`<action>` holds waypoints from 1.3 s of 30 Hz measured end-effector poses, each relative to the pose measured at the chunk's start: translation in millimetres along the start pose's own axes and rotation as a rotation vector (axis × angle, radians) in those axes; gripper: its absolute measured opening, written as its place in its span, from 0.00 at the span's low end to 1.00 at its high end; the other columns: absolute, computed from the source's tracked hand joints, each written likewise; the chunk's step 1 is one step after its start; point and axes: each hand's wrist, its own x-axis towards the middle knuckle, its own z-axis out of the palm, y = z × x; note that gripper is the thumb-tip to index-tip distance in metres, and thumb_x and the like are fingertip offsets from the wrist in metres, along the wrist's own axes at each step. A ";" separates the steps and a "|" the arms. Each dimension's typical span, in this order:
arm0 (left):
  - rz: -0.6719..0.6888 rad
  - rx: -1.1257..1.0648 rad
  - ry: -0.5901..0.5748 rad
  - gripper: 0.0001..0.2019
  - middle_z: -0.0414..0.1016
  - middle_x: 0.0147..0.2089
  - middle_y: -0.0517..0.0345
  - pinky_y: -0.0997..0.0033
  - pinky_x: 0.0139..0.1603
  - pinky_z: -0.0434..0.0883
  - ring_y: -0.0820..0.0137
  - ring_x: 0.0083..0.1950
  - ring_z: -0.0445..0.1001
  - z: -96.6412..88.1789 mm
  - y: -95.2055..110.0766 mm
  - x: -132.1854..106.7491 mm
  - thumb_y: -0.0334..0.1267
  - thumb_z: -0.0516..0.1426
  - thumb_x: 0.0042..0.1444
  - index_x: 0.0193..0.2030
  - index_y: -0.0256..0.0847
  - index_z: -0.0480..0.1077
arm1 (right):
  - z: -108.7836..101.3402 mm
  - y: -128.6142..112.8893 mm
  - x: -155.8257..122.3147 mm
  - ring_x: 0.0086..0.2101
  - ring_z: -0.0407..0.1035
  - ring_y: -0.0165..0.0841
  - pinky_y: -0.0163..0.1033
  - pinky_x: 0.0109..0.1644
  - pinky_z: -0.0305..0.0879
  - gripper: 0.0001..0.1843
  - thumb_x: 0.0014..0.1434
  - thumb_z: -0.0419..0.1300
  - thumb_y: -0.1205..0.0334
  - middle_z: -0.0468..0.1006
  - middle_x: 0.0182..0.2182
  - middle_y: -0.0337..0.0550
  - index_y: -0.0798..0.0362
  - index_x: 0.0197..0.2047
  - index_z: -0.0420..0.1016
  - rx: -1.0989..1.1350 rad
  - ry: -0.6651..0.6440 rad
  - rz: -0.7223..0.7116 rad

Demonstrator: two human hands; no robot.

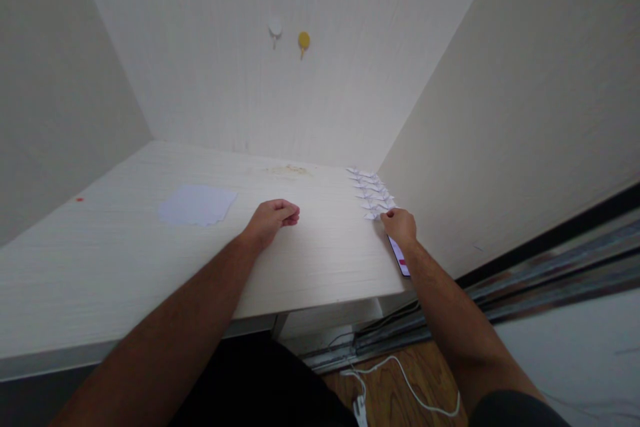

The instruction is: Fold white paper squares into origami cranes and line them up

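Observation:
Rows of small white folded paper cranes [369,188] stand along the right side of the white desk [310,260], against the side wall. My right hand [400,224] is at the near end of these rows, its thumb and fingers pinched on a paper crane that they mostly cover. Below that hand and partly hidden by it lies a phone [400,259] with a lit screen. My left hand [276,219] hovers over or rests on the middle of the desk, fingers curled closed, with nothing visible in them.
A spread stack of white paper sheets [197,205] lies on the left of the desk. A white hook [275,28] and a yellow hook [304,40] are on the back wall. White cables [400,367] run over the wooden floor below the desk's front edge.

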 end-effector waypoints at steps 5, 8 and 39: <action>-0.005 -0.002 0.008 0.13 0.77 0.28 0.50 0.63 0.39 0.73 0.69 0.30 0.74 0.1 0.1 -0.5 0.41 0.69 0.38 0.25 0.34 0.74 | -2.5 -0.4 3.6 0.36 0.76 0.38 0.35 0.33 0.61 0.15 0.57 0.57 0.55 0.83 0.33 0.51 0.54 0.34 0.82 -0.011 0.007 0.021; -0.001 0.009 0.007 0.13 0.77 0.28 0.50 0.63 0.39 0.73 0.68 0.31 0.74 0.3 0.2 -0.8 0.41 0.69 0.38 0.25 0.35 0.74 | -2.4 -0.1 5.4 0.36 0.76 0.38 0.35 0.34 0.62 0.14 0.57 0.57 0.56 0.83 0.33 0.52 0.55 0.35 0.82 -0.025 0.006 0.010; 0.012 0.039 0.006 0.10 0.76 0.27 0.51 0.63 0.39 0.73 0.68 0.30 0.74 0.0 0.3 -0.7 0.40 0.68 0.39 0.24 0.36 0.74 | -0.9 2.5 6.3 0.34 0.75 0.36 0.35 0.32 0.60 0.13 0.56 0.59 0.56 0.82 0.31 0.50 0.54 0.33 0.81 -0.009 -0.034 -0.014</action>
